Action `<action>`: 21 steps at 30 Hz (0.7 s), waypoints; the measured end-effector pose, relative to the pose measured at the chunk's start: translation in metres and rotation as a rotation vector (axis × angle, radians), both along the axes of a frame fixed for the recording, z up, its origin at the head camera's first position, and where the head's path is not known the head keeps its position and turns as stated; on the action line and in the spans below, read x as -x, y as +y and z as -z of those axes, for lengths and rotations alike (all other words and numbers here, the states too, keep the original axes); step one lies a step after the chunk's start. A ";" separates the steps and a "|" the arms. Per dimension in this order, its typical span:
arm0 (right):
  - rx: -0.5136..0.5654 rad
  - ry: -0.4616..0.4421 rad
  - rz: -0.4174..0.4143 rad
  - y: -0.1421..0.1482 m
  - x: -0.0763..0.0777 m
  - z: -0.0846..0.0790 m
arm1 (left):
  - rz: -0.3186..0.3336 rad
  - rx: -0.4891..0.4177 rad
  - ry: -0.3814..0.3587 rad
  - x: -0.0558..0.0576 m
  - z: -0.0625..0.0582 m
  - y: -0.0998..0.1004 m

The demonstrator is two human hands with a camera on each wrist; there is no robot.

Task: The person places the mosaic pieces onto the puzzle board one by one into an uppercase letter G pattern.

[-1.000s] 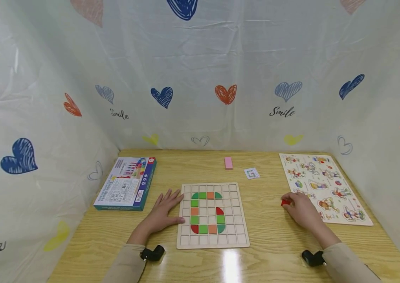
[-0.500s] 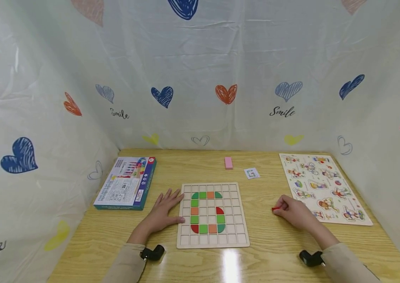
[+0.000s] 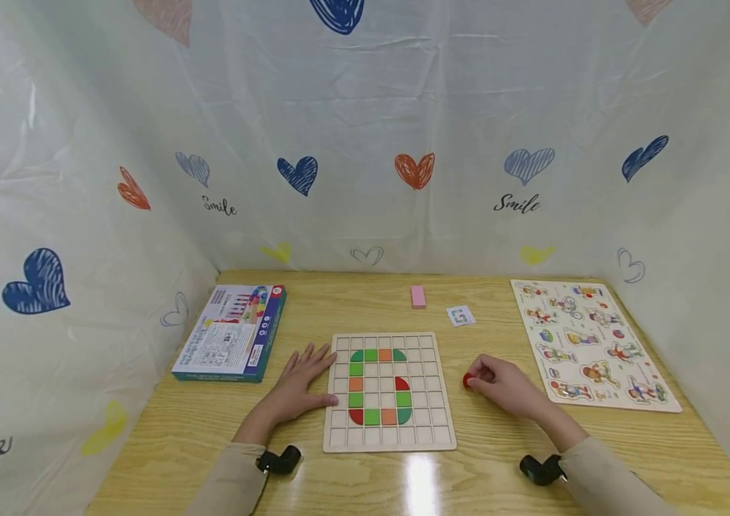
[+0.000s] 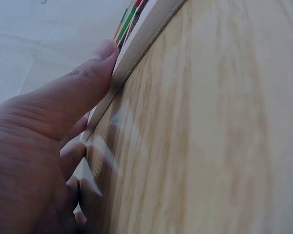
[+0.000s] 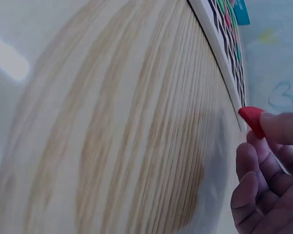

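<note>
A wooden grid board (image 3: 436,416) lies on the table in front of the person. Green, orange and red tiles (image 3: 371,416) sit in its cells, forming a rounded outline open at the upper right. My left hand (image 3: 297,387) rests at the board's left edge with fingers spread and the thumb (image 4: 95,68) on the rim. Just right of the board, my right hand (image 3: 503,385) pinches a red quarter-round tile (image 5: 253,120) between thumb and fingertips. The tile's curved side shows, while part of it is hidden by the thumb.
A small pattern card (image 3: 461,316) and a pink block (image 3: 418,297) lie behind the board. At the left stands a flat box (image 3: 229,333). A picture puzzle board (image 3: 597,344) lies at the right, beyond the right forearm. A heart-print curtain surrounds the table.
My right hand has moved left with the red tile, from beside the puzzle board to near the grid board's right edge. The left hand stays in place.
</note>
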State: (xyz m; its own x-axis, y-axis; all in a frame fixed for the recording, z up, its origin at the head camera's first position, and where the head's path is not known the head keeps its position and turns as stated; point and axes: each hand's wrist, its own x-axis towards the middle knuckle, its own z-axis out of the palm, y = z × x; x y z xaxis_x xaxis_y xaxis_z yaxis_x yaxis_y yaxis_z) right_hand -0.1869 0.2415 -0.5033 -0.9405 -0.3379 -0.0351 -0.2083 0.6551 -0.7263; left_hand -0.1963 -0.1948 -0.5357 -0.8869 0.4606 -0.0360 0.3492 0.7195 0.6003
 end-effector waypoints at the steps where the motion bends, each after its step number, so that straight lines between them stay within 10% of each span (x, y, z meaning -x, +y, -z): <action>1: 0.006 0.010 -0.014 -0.004 0.001 -0.001 | -0.001 -0.001 0.003 0.000 0.000 0.000; 21: 0.008 0.084 -0.212 -0.105 0.020 0.001 | -0.003 -0.013 -0.016 -0.001 -0.004 0.002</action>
